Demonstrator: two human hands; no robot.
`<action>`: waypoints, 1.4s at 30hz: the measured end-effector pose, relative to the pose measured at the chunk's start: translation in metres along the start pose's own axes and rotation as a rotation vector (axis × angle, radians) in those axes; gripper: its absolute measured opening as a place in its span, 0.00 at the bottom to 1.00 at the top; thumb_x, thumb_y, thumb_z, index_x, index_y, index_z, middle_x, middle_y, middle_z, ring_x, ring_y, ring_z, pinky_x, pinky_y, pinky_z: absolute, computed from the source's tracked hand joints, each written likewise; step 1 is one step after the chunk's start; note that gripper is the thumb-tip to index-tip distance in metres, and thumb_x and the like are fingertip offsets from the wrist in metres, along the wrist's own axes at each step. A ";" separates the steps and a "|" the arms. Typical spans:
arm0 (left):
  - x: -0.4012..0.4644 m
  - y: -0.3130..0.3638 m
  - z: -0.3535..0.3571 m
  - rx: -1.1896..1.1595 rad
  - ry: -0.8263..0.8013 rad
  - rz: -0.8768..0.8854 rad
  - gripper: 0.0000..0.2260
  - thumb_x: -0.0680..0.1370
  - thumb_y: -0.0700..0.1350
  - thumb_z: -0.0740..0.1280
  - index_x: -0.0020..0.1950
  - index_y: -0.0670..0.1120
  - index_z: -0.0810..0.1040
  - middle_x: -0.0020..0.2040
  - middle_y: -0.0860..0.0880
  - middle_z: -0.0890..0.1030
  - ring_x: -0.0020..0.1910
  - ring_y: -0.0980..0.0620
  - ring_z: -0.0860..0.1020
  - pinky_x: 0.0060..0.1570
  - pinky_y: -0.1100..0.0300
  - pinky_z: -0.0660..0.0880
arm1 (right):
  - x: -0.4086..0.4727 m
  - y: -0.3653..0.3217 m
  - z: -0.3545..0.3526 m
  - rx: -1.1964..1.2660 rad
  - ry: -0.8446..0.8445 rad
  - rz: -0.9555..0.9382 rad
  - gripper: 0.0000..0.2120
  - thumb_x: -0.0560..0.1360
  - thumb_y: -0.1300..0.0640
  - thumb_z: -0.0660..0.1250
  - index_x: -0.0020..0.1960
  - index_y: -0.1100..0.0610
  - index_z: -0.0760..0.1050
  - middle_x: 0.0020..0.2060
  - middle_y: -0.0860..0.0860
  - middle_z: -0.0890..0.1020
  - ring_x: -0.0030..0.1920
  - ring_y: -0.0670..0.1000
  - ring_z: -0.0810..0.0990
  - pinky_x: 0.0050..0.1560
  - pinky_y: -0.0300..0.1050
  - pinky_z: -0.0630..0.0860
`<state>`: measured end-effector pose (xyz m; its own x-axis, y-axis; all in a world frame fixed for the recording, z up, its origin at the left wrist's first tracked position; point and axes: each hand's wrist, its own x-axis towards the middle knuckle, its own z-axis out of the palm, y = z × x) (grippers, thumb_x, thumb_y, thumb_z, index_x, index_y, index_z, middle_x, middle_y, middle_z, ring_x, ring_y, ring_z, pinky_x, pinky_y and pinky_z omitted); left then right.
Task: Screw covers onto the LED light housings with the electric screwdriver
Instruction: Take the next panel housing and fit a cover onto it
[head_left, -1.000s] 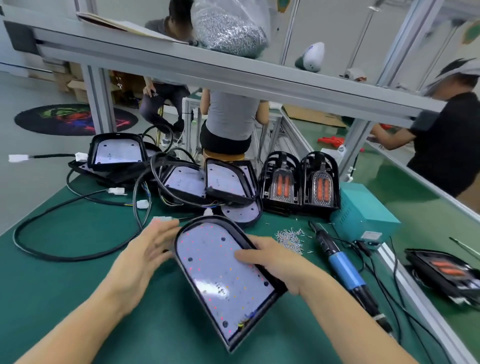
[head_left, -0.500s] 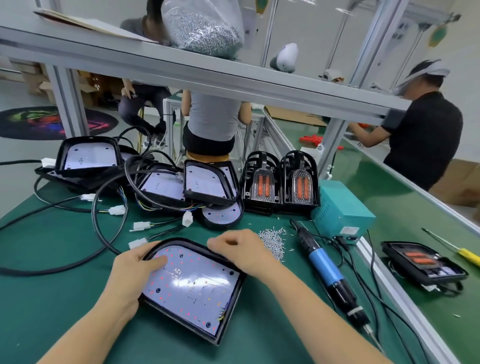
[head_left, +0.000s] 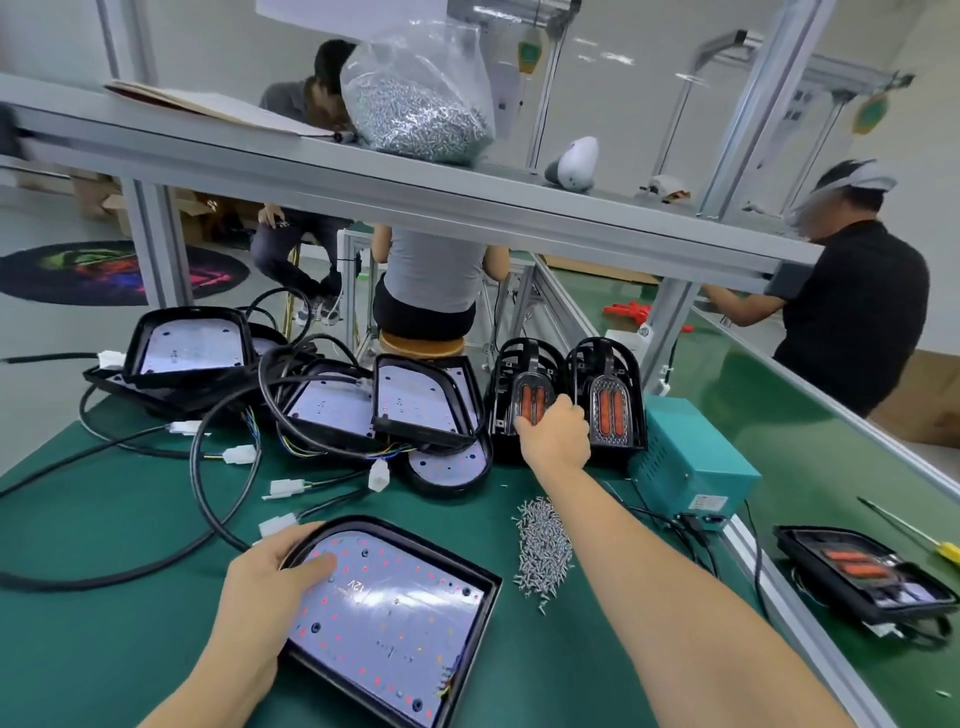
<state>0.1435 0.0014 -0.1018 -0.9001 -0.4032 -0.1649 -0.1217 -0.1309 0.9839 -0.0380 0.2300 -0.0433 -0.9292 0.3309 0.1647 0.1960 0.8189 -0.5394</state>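
Observation:
An LED light housing with a white LED board lies flat on the green table in front of me. My left hand holds its left rim, thumb pressed on the board. My right hand reaches to the back and grips the left one of two upright black covers with orange lenses; the second cover stands beside it. A heap of loose screws lies right of the housing. The electric screwdriver is hidden behind my right forearm.
Several more housings with tangled black cables crowd the back left. A teal power box stands at the right; a finished light and a yellow screwdriver lie beyond the rail. An overhead shelf carries a screw bag. People work behind.
The housing has been laid flat on the table. My right hand left it and reached back to the left upright cover. My left hand stays on the housing's left rim.

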 end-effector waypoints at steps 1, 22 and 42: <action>0.000 0.000 0.000 -0.001 0.002 0.003 0.14 0.72 0.30 0.69 0.45 0.50 0.83 0.40 0.53 0.85 0.41 0.50 0.82 0.38 0.58 0.75 | 0.002 -0.002 0.004 -0.036 -0.003 -0.006 0.29 0.77 0.47 0.68 0.70 0.62 0.63 0.65 0.60 0.71 0.65 0.61 0.71 0.52 0.53 0.74; 0.003 0.008 -0.006 -0.218 -0.114 -0.182 0.13 0.73 0.29 0.62 0.54 0.37 0.79 0.49 0.38 0.82 0.43 0.42 0.80 0.45 0.51 0.77 | -0.027 -0.005 -0.034 0.529 0.027 -0.110 0.36 0.72 0.42 0.71 0.75 0.52 0.62 0.42 0.38 0.74 0.44 0.45 0.76 0.50 0.45 0.69; -0.011 0.008 0.007 -0.610 -0.282 -0.387 0.19 0.82 0.50 0.56 0.66 0.41 0.74 0.62 0.41 0.79 0.60 0.43 0.77 0.52 0.47 0.77 | -0.219 0.041 -0.058 -0.220 -0.291 -0.701 0.37 0.64 0.35 0.61 0.68 0.51 0.73 0.57 0.44 0.80 0.56 0.51 0.73 0.59 0.40 0.71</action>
<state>0.1491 0.0112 -0.0915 -0.9229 0.0073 -0.3849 -0.2705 -0.7238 0.6347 0.1914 0.2187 -0.0538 -0.8976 -0.4081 0.1665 -0.4366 0.8749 -0.2094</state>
